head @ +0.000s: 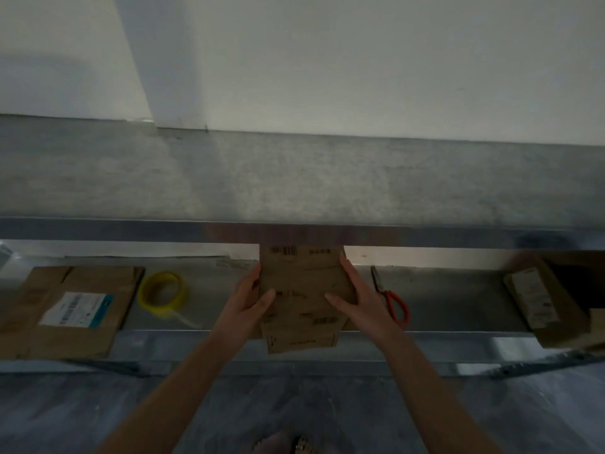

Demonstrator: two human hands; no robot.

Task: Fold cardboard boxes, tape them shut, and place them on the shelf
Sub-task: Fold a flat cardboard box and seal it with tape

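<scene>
Both my bare forearms reach forward from the near edge, drawing closer together toward the wrists. My left hand (250,298) grips the left side of the cardboard box (304,283), with the thumb laid across its near face and the fingers running up along the edge. My right hand (357,299) mirrors it on the right side, thumb pointing left, fingers stretched along the far part of that edge.

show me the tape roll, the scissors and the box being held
tape roll (159,310), head view, near edge of the yellow ring
scissors (385,292), head view, where the blades meet the orange handles
held box (304,286), head view, middle of its brown face
</scene>
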